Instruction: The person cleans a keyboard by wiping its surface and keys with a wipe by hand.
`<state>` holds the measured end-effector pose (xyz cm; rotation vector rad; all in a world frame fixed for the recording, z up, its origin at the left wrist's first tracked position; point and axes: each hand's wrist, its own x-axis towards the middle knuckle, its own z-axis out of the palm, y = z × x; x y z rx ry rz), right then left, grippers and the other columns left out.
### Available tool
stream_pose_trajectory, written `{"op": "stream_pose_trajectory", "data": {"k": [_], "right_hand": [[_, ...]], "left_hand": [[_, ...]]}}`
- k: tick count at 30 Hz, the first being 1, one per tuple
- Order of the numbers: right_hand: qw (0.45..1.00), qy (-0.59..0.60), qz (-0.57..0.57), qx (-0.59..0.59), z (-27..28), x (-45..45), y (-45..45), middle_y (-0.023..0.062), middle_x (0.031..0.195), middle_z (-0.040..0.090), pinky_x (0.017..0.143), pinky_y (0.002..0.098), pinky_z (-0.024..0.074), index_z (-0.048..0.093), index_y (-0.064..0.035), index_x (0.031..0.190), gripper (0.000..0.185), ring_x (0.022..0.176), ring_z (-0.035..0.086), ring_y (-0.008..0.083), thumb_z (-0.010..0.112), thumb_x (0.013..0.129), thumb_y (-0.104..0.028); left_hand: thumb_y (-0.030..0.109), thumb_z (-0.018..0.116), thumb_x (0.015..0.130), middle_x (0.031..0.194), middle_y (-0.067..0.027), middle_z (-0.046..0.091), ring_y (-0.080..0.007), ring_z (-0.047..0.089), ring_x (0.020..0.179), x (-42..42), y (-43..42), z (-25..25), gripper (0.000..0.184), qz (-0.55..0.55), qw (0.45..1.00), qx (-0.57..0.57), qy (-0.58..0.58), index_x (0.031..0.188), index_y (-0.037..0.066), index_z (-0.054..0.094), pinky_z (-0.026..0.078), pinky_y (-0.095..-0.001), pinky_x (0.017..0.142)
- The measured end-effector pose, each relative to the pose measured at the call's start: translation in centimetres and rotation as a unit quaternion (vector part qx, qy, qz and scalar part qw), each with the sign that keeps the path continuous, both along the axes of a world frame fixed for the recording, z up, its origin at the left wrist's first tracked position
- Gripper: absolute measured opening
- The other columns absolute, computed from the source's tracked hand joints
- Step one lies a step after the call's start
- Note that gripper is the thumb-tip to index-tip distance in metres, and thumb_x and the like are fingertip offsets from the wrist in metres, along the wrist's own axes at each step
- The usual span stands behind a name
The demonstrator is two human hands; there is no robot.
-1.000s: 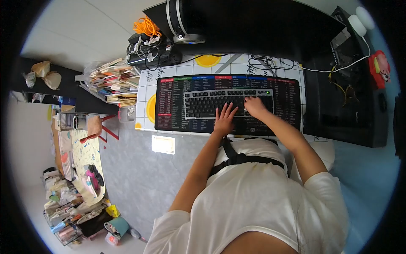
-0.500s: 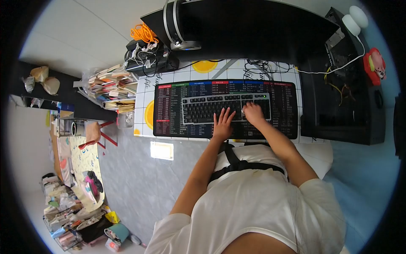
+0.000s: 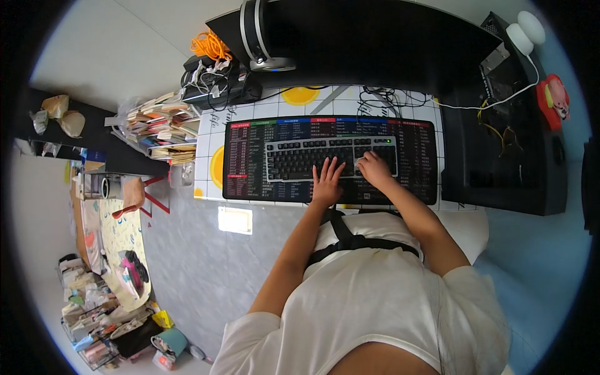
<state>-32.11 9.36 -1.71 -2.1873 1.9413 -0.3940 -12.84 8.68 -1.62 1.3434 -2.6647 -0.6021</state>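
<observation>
The right hand (image 3: 374, 167) is curled narrow, fingertips pinched on a small pale piece (image 3: 357, 162) too tiny to identify; the left hand (image 3: 327, 186) lies spread and grips nothing. The keyboard (image 3: 290, 160) sits on the printed desk mat (image 3: 245, 159), at twelve o'clock from the torso. Little differs from half a second ago: the left hand keeps its six-o'clock place on the keyboard, the right stays near four o'clock, so the work seems confined to one spot.
</observation>
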Motion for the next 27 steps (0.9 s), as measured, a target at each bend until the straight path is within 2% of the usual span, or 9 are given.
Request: {"op": "stream_pose_trajectory", "data": {"k": [4,6,7,11,14,16,19,22,27], "right_hand": [[0.998,0.041,-0.024,-0.043,0.4,1.4,0.0,0.0084,0.078,0.052,0.064,0.0363,0.0473,0.059,-0.0051,0.068,0.009,0.081,0.054,0.0263,0.055,0.073,-0.012],[0.988,0.055,-0.115,0.083,0.6,1.7,-0.4,0.0123,0.090,0.055,0.063,0.0351,0.0503,0.060,0.0007,0.078,0.014,0.085,0.055,0.0252,0.056,0.075,-0.013],[0.991,0.066,-0.117,0.017,0.5,1.4,-0.3,0.0109,0.074,0.057,0.055,0.0340,0.0499,0.061,-0.0004,0.073,0.017,0.069,0.058,0.0252,0.058,0.076,-0.017],[0.970,0.027,-0.216,0.112,1.0,0.8,-0.9,0.0130,0.070,0.059,0.055,0.0385,0.0484,0.061,-0.0039,0.069,0.014,0.063,0.059,0.0293,0.057,0.072,-0.017],[0.976,0.028,-0.175,0.127,0.3,1.2,-1.3,0.0138,0.070,0.059,0.057,0.0389,0.0488,0.062,-0.0035,0.069,0.014,0.062,0.059,0.0302,0.056,0.072,-0.016],[0.978,0.049,-0.148,0.138,-0.1,2.0,-0.9,0.0138,0.076,0.058,0.062,0.0377,0.0487,0.061,-0.0025,0.070,0.012,0.070,0.059,0.0294,0.055,0.072,-0.012],[0.994,0.075,-0.078,-0.017,-0.7,2.1,0.4,0.0126,0.087,0.051,0.071,0.0350,0.0466,0.061,-0.0013,0.072,0.009,0.087,0.051,0.0278,0.053,0.071,-0.005],[0.992,0.048,-0.089,-0.077,-0.1,1.2,0.9,0.0114,0.086,0.050,0.069,0.0361,0.0467,0.062,-0.0029,0.075,0.009,0.087,0.050,0.0275,0.054,0.072,-0.006],[0.991,0.044,-0.124,0.008,0.2,0.4,1.0,0.0108,0.087,0.050,0.070,0.0361,0.0471,0.063,-0.0065,0.078,0.011,0.087,0.050,0.0271,0.055,0.072,-0.007]], "left_hand": [[0.015,0.058,0.067,0.142,-0.0049,0.014,-0.0261,0.008,0.132,-0.1,0.1,-0.1,0.077,0.007,1.000,0.008,0.004,0.134,0.023,0.023,0.003,-0.0557,0.102],[0.013,0.058,0.066,0.142,-0.0052,0.015,-0.0262,0.009,0.132,-0.2,0.0,-0.4,0.075,0.011,1.000,-0.014,0.004,0.133,0.023,0.025,0.003,-0.0558,0.102],[0.013,0.058,0.066,0.142,-0.0052,0.015,-0.0262,0.009,0.132,-0.1,0.2,-0.4,0.075,0.012,1.000,-0.014,0.003,0.133,0.023,0.025,0.003,-0.0558,0.102],[0.012,0.060,0.065,0.141,-0.0056,0.016,-0.0263,0.010,0.131,0.1,-0.1,0.0,0.076,0.005,1.000,-0.010,0.015,0.133,0.023,0.026,0.005,-0.0563,0.101],[0.013,0.062,0.064,0.142,-0.0053,0.015,-0.0263,0.010,0.131,-0.1,-0.2,-0.4,0.078,-0.006,0.999,-0.028,0.024,0.133,0.023,0.025,0.007,-0.0564,0.101],[0.014,0.062,0.065,0.142,-0.0052,0.015,-0.0260,0.009,0.132,0.2,0.0,-0.2,0.079,-0.006,1.000,-0.025,0.004,0.134,0.023,0.024,0.006,-0.0562,0.101],[0.016,0.062,0.066,0.142,-0.0050,0.015,-0.0258,0.009,0.132,0.0,0.0,0.4,0.078,-0.004,1.000,0.008,-0.010,0.134,0.023,0.024,0.005,-0.0559,0.101],[0.015,0.062,0.067,0.142,-0.0049,0.015,-0.0256,0.008,0.132,0.0,0.1,0.3,0.077,0.005,1.000,0.005,0.014,0.134,0.023,0.024,0.004,-0.0557,0.101],[0.013,0.060,0.066,0.142,-0.0052,0.015,-0.0260,0.008,0.132,0.1,0.1,0.0,0.077,0.007,1.000,0.004,0.022,0.134,0.023,0.024,0.004,-0.0557,0.101]]}}
